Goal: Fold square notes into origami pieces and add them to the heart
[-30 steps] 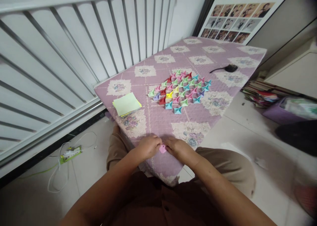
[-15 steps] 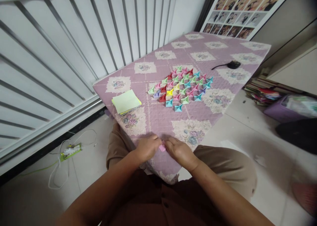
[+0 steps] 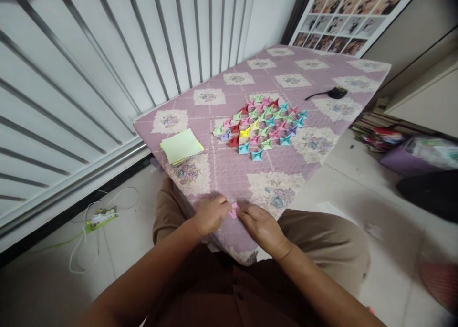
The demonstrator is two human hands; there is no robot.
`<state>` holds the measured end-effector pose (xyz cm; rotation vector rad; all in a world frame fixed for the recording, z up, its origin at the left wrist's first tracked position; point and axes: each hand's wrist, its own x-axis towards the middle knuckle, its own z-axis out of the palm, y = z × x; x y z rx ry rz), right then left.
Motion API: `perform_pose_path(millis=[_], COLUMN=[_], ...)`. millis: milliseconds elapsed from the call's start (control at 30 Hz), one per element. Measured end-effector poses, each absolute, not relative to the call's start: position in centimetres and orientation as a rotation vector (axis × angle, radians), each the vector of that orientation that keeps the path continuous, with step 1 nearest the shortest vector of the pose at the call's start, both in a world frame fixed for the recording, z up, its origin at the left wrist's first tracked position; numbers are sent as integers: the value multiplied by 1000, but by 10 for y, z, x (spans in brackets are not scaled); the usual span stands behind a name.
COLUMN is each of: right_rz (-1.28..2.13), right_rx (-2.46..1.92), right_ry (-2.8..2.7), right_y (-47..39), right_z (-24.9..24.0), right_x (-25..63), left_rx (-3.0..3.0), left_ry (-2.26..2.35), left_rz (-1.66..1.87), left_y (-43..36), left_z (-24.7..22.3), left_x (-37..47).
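Observation:
A small folded pink paper point(image 3: 234, 210) lies on the tablecloth near the table's front corner, between my two hands. My left hand point(image 3: 212, 214) has its fingers closed on the paper's left edge. Against its right side rest the fingertips of my right hand point(image 3: 260, 226), fingers extended and close together. Further up the table stand several folded paper pieces in many colours, among them a yellow one point(image 3: 244, 132) and a blue one point(image 3: 256, 155), set out in slanting rows. A stack of paper sheets point(image 3: 182, 147), pale green on top, lies at the left edge.
The purple flowered tablecloth point(image 3: 229, 174) covers the table. A black object with a cord point(image 3: 337, 93) lies at its right. White railings point(image 3: 150, 45) border the left side. On the floor are a power strip point(image 3: 102, 218) and a purple bin point(image 3: 400, 160).
My right hand has shifted slightly off the pink paper, and more of the paper shows between my hands. The left hand has barely moved.

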<state>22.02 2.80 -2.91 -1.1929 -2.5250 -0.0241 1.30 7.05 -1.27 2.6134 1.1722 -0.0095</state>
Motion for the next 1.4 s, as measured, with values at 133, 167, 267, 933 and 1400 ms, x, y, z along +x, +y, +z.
perform_pose_path(millis=[133,167,267,933,1400], right_rz=[10,20,66,70,191], right_rx=[-1211,-1215,-1220,-1250,-1273], right_ry=[-2527,-2528,-2522,-2497,-2363], right_y=[27,27,27,26,21], right_z=[-29,-29,-28,-30,-36], right_x=[221,221,221,220,220], left_rx=[2601,2598,2562,2600,2799], left_ry=[1174,1178,1209,1131,1071], left_rz=[-24,-31,-57,-18,-8], left_y=[69,69,67,51,47], left_z=[-13,-13,-12,-7,-12], left_x=[13,13,14,7,8])
